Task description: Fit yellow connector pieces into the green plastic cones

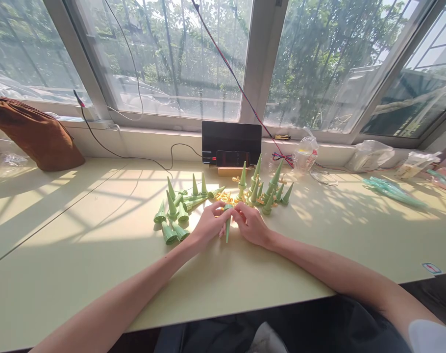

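Note:
Between my hands a green plastic cone (pixel 228 229) points down toward me, its wide end at my fingertips. My left hand (pixel 211 221) is closed on the cone's left side. From the right, my right hand (pixel 251 223) pinches at the same wide end; whether a small part sits in its fingers is hidden. Just beyond them lies a pile of small yellow-orange pieces (pixel 226 197). Several loose green cones (pixel 170 232) lie and stand on the left. On the right, more green cones (pixel 273 181) stand upright, some with yellow-orange pieces sticking out of their sides.
A black tablet (pixel 232 135) leans at the back, with a phone (pixel 233 158) before it on a small stand. A brown cloth bag (pixel 37 135) is far left. Plastic bags (pixel 306 153) line the right back; a green plastic bag (pixel 394 192) lies nearer. Cables cross behind.

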A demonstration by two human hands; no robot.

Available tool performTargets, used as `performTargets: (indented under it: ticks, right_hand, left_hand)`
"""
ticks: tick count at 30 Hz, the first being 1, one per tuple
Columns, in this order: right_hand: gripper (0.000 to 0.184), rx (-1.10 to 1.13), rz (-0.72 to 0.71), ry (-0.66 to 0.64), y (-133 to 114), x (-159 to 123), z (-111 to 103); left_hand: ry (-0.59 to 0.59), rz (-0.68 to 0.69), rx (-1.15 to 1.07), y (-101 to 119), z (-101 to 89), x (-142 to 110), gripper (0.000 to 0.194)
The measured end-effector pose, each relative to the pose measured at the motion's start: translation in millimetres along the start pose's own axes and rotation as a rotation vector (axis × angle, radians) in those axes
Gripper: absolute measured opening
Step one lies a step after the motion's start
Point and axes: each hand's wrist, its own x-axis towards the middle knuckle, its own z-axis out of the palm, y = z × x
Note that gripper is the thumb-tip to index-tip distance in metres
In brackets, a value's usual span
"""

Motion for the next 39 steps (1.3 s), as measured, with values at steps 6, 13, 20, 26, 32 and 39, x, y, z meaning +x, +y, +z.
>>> performTargets:
  ticks: [6, 13, 20, 26, 32, 39]
  right_hand:
    - [0.026, -0.014, -0.005, 0.007, 1.1, 0.8, 0.2]
    - [0.018, 0.040, -0.033, 0.013, -0.4, 1.4, -0.5]
    - [0.014, 0.092, -0.029, 0.058, 2.7, -0.6, 1.8]
    - [0.011, 0.130, -0.065, 0.095, -1.3, -0.3, 0.6]
    - [0.014, 0.199, -0.115, 0.072, 2.4, -0.5, 0.2]
    - [0.012, 0.123, -0.117, 0.090, 8.3, -3.5, 2.8]
  left_hand:
    - [-0.016, -0.002, -0.038, -4.8, -0.6, 2.6, 0.037]
    - [-0.031, -0.002, -0.169, -6.3, 0.9, 4.4, 0.037]
    - [-0.020, 0.062, -0.199, -1.6, 1.1, 1.3, 0.034]
    - [0.030, -0.067, -0.382, 1.6, -0.5, 3.3, 0.040]
    - [0.018, -0.125, -0.498, 4.8, -1.8, 4.5, 0.042]
    - [0.019, -0.016, -0.300, 4.0, -4.3, 4.1, 0.039]
